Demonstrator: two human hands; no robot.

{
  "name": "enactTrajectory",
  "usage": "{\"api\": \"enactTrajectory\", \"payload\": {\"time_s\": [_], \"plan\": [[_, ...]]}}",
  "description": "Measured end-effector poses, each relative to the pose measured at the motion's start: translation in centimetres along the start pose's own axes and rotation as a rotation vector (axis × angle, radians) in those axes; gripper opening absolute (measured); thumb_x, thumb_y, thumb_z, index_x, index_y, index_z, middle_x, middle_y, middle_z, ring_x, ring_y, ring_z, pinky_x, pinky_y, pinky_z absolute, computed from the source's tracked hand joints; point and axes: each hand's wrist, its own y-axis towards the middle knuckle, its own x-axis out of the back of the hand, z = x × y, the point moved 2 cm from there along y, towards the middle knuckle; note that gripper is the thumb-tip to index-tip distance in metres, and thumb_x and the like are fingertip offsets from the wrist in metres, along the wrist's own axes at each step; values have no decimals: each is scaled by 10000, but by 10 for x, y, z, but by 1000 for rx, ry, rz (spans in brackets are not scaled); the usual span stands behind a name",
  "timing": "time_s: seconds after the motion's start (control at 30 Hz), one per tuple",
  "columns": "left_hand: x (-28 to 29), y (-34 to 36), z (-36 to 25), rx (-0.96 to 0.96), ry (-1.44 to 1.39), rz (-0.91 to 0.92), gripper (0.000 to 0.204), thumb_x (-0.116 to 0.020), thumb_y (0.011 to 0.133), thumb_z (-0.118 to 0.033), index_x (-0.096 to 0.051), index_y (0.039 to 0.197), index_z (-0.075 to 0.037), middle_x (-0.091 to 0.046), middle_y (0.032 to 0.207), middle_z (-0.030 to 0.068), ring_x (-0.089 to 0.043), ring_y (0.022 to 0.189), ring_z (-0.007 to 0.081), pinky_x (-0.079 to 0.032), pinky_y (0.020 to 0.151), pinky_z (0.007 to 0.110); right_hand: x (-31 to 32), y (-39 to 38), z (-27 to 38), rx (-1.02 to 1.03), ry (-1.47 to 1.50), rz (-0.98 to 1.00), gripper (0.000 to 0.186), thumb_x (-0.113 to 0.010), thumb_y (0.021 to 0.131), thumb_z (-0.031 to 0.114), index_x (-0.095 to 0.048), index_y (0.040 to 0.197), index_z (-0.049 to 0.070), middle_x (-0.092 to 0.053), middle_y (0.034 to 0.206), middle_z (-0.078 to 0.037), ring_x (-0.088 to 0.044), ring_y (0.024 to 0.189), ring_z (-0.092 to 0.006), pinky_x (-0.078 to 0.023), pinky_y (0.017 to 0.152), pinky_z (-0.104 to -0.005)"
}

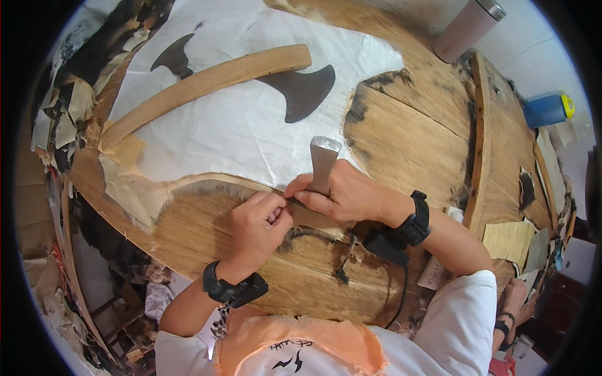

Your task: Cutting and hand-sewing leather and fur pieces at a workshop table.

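Observation:
My right hand is closed around a flat silver metal tool with a flared upper end; its lower end is hidden by my fingers. Close beside it, my left hand has its fingers pinched together at the edge of a fur-edged hide. Whether anything else sits in that pinch is hidden. A white woven sheet covers most of the hide. Farther off, a curved wooden bar lies across the sheet, with a dark crescent-shaped blade beside it and a smaller dark piece at its far side.
All this rests on a wooden board. A wooden strip crosses its right side. Beyond stand a pink flask and a blue bottle. Hide scraps lie at right, near another person's hand. A black cable hangs near my right arm.

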Motion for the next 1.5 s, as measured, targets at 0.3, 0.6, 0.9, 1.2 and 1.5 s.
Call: {"api": "enactTrajectory", "payload": {"time_s": [0.3, 0.6, 0.9, 1.2, 1.5], "plan": [[-2, 1, -4, -76, 65, -34, 93, -636, 678, 29, -569, 707, -28, -517, 613, 63, -490, 476, 144, -404, 451, 261, -9, 7, -2, 16, -61, -117, 212, -531, 796, 178, -664, 910, 59, -597, 638, -187, -586, 553, -353, -484, 549, -389], [3, -5, -18, -196, 16, -99, 127, -667, 673, 41, -575, 694, -45, -501, 577, 21, -469, 430, 93, -362, 397, 227, 5, -25, -2, -9, 20, 34, 185, -512, 773, 124, -632, 887, 42, -607, 712, -189, -592, 647, -359, -483, 623, -392], [11, -16, -32, -322, -13, -62, 142, -685, 661, 16, -590, 701, -81, -481, 550, 16, -482, 426, 118, -358, 386, 248, 19, -60, 9, -146, -55, 193, 183, -546, 811, 70, -613, 980, 52, -610, 875, -124, -578, 801, -297, -460, 697, -363], [33, -34, -45, -320, -106, -46, 115, -689, 692, -12, -599, 729, -74, -529, 592, 34, -516, 463, 113, -397, 420, 248, 28, -75, 13, -143, -58, 238, 166, -536, 816, 76, -614, 962, 54, -577, 897, -129, -548, 847, -301, -441, 746, -376], [90, -35, 27, 11, -71, -189, 121, -626, 828, -149, -616, 812, -29, -574, 676, 69, -530, 517, 147, -432, 498, 274, 18, -60, 62, -291, 60, -101, 208, -492, 826, 108, -628, 924, -14, -604, 1007, -130, -560, 942, -256, -416, 827, -321]]}}
